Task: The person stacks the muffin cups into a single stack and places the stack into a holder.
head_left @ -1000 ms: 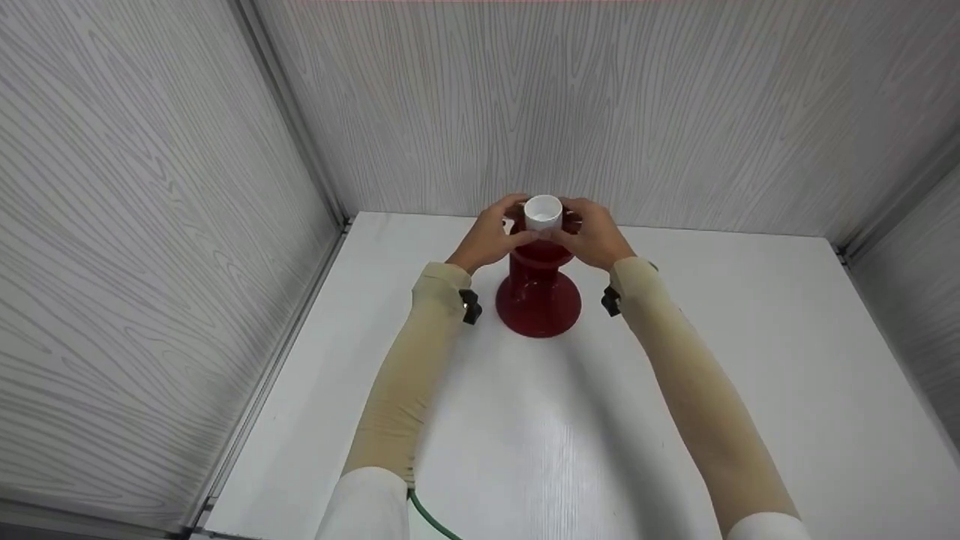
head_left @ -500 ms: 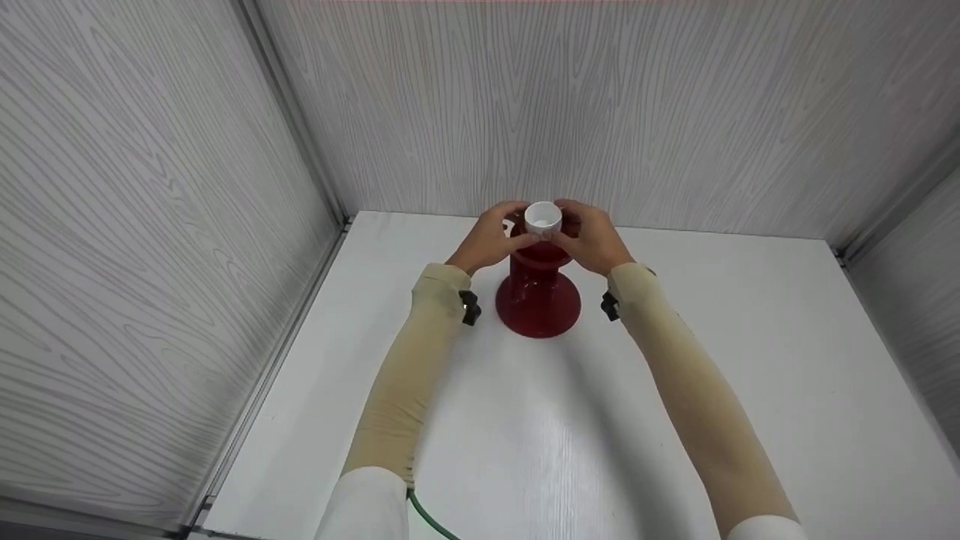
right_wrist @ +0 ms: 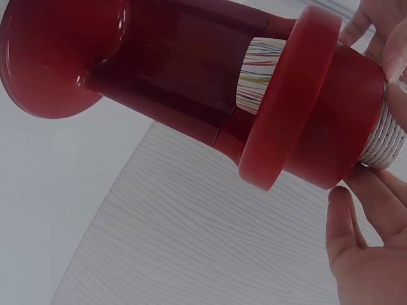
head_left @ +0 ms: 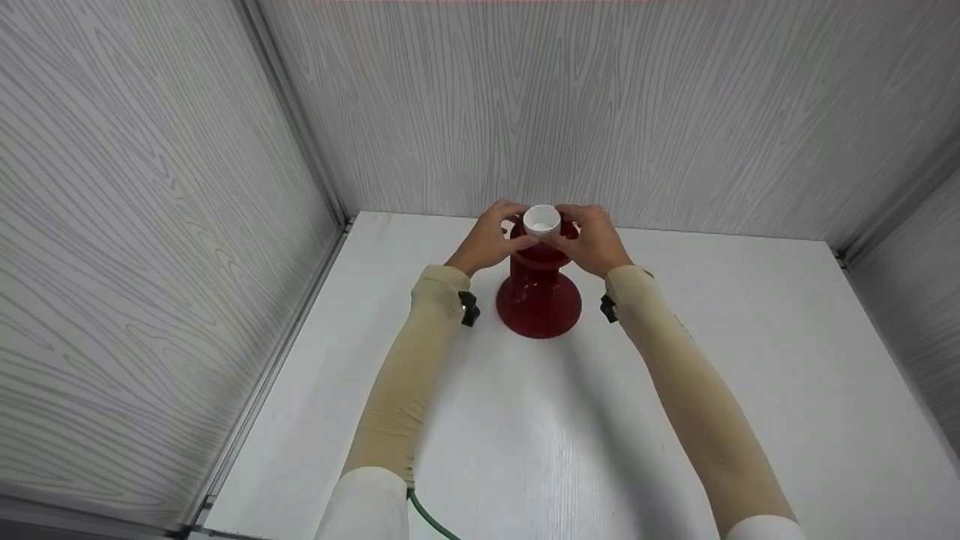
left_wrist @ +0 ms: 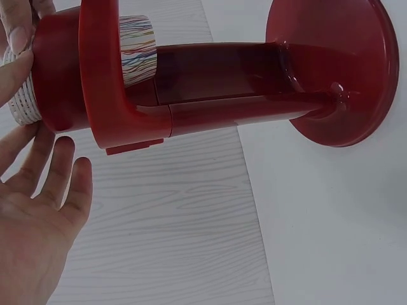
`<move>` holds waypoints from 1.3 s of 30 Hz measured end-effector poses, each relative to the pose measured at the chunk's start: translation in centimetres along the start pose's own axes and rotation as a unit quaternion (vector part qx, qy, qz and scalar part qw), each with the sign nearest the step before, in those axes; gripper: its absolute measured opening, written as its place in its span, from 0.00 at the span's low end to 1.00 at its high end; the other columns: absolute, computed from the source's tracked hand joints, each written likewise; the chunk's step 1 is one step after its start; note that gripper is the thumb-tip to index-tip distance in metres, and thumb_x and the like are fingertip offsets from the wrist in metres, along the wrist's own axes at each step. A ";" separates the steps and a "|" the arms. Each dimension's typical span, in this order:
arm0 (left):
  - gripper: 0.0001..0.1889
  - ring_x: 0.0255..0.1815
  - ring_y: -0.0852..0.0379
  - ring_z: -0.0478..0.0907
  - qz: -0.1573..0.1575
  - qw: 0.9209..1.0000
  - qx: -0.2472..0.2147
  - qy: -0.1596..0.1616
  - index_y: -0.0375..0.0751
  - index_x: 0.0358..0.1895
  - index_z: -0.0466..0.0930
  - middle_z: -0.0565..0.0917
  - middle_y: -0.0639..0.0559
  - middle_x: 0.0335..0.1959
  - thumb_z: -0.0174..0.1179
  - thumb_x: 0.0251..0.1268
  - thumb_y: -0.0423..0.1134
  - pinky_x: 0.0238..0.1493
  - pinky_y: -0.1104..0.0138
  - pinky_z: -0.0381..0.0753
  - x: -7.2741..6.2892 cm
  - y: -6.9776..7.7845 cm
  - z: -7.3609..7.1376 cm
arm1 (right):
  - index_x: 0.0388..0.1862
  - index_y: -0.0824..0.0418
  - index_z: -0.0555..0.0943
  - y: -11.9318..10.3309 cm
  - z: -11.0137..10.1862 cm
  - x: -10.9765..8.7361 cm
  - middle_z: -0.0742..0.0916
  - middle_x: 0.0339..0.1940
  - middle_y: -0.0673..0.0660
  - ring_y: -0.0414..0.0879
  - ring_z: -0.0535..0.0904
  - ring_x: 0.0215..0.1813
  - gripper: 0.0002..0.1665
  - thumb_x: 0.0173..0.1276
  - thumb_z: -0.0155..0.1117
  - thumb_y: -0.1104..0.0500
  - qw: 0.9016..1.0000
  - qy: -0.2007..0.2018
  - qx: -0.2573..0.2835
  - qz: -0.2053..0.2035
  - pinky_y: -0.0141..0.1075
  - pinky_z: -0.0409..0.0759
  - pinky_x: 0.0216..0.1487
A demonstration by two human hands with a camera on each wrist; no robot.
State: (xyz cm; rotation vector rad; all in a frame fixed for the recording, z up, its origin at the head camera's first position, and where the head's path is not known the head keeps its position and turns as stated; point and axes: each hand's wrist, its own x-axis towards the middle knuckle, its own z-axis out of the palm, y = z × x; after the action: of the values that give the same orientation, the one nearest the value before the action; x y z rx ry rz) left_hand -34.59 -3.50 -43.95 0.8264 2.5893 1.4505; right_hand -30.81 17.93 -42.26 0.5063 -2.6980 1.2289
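Note:
A red cup dispenser point(head_left: 538, 307) stands upright on its round base near the back of the table. From its top pokes a stack of white paper cups point(head_left: 542, 220), mouths up. My left hand point(head_left: 486, 240) grips the stack from the left, thumb in front and fingers around the side. On the right, my right hand point(head_left: 598, 241) pinches it the same way, the thumbs close together. Both wrist views show stacked cup rims point(left_wrist: 24, 101) just above the red collar. Below the ring, a cup with coloured lines point(right_wrist: 259, 73) sticks out, bottom down.
The white table point(head_left: 510, 435) is bounded by a grey wood-grain wall point(head_left: 555, 112) close behind the dispenser and another side wall point(head_left: 135, 247) on the left. A green cable point(head_left: 431, 516) runs from the left sleeve at the front edge.
The stack of paper cups has sunk slightly into the top of the dispenser, and the right hand has come down a little with it. The dispenser's base has stayed in place.

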 end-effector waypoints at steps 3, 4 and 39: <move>0.29 0.71 0.50 0.70 -0.006 1.000 0.007 0.000 0.41 0.70 0.75 0.71 0.45 0.69 0.68 0.70 0.45 0.74 0.51 0.75 0.1 0.0 0.0 | 0.62 0.57 0.85 0.1 0.0 0.1 0.89 0.57 0.55 0.47 0.82 0.54 0.21 0.71 0.71 0.57 1.000 0.004 -0.001 -0.015 0.46 0.83 0.62; 0.29 0.72 0.49 0.69 -0.008 1.000 0.007 0.000 0.40 0.71 0.75 0.70 0.44 0.70 0.68 0.70 0.45 0.74 0.51 0.75 0.1 0.0 0.0 | 0.63 0.57 0.84 0.1 0.0 0.1 0.89 0.58 0.55 0.46 0.82 0.56 0.22 0.71 0.71 0.56 1.000 0.003 0.002 -0.013 0.46 0.83 0.64; 0.30 0.72 0.48 0.70 -0.023 1.000 -0.007 0.005 0.41 0.71 0.74 0.70 0.44 0.71 0.66 0.71 0.50 0.73 0.53 0.75 0.2 -0.4 0.7 | 0.69 0.58 0.79 0.7 0.2 -0.3 0.85 0.66 0.58 0.51 0.79 0.69 0.27 0.73 0.70 0.54 0.999 -0.001 0.044 0.026 0.49 0.77 0.73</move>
State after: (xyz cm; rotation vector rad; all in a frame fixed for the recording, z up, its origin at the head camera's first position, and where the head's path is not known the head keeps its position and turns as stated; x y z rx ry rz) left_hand -34.71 -3.08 -44.65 0.7558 2.5844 1.4615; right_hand -30.82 18.28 -42.94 0.4509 -2.6847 1.3662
